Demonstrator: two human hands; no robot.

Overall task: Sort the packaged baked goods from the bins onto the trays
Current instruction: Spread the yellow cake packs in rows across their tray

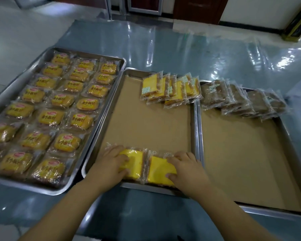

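Note:
Two yellow cake slices in clear wrappers lie side by side at the near edge of the middle tray (194, 129), which is lined with brown paper. My left hand (109, 162) rests on the left slice (135, 161), fingers curled over its left end. My right hand (186, 167) grips the right slice (159, 169) at its right end. A leaning row of several more yellow slices (170, 89) stands at the tray's far edge.
The left tray (111, 94) is filled with several yellow packaged buns in rows. The right tray (292, 141) holds a leaning row of brown packaged cakes (241, 100) at its far end over brown paper. All stand on a plastic-covered table (163, 49).

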